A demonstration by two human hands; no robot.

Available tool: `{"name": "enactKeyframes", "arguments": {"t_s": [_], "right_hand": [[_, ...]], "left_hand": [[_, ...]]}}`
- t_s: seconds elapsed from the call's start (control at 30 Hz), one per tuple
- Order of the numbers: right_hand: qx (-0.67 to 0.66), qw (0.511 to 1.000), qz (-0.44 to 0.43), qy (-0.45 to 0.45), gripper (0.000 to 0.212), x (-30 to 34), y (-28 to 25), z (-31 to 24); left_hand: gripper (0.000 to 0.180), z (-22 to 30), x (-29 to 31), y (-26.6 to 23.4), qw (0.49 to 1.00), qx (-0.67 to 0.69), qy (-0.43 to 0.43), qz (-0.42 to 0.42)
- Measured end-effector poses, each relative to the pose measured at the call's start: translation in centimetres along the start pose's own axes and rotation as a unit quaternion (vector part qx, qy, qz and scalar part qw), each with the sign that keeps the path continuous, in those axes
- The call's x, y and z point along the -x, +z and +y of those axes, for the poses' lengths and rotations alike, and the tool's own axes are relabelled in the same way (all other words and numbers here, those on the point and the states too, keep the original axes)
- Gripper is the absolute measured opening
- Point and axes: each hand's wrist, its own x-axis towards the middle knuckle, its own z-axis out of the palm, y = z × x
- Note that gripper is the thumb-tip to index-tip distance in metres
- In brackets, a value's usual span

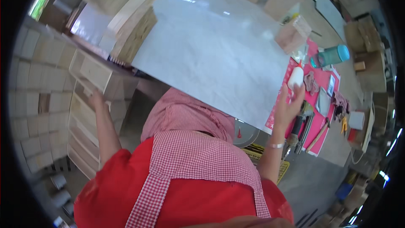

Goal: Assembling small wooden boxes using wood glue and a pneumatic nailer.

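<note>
At the left, my left hand [97,100] reaches to the edge of a pale wooden drawer box [95,75], on top of other open wooden boxes [82,116]. Its fingers are small and blurred, so their grip does not show. My right hand [290,106] is over the pink mat [316,122] at the table's right side, thumb and fingers apart. Just beyond its fingertips lies a white squeeze bottle [296,76] with a red tip. Whether the fingers touch the bottle is unclear. Close beside this hand lies a power tool [297,126] with a dark body.
Wooden pieces [135,33] stand along the white table's [211,59] left edge. On the right are a teal bottle [329,56], a wooden block [293,33], a crumpled cloth [311,83] and a hammer [319,135]. Stacked wooden blocks [38,97] form a wall at far left.
</note>
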Motion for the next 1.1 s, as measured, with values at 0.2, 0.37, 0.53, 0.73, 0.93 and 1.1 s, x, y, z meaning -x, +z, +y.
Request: {"name": "enactKeyframes", "arguments": {"t_s": [0.2,0.37,0.53,0.73,0.93,1.1], "right_hand": [[0.138,0.985,0.108,0.009,0.097,-10.5,11.5,4.1],[0.204,0.969,0.098,0.100,0.099,-14.7,17.1,2.9],[0.212,0.964,0.157,0.030,0.092,-14.8,16.0,6.7],[0.133,0.981,0.144,-0.009,0.091,-12.3,12.9,1.0],[-0.044,0.996,0.073,0.017,0.081,-2.1,9.8,-1.4],[0.001,0.999,0.045,0.027,0.064,3.3,7.9,-1.3]], "left_hand": [[0.053,9.6,11.0,-3.0,0.935,-0.129,0.319,0.083],[0.045,14.3,13.2,-3.5,0.856,-0.036,0.514,0.035],[0.044,24.0,16.7,5.5,0.829,0.040,0.545,-0.121],[0.068,28.5,8.4,20.4,0.780,-0.154,0.564,-0.222],[0.100,30.6,4.4,28.0,0.742,-0.449,0.396,-0.301],[0.100,30.1,3.9,27.5,0.734,-0.437,0.444,-0.269]]}}
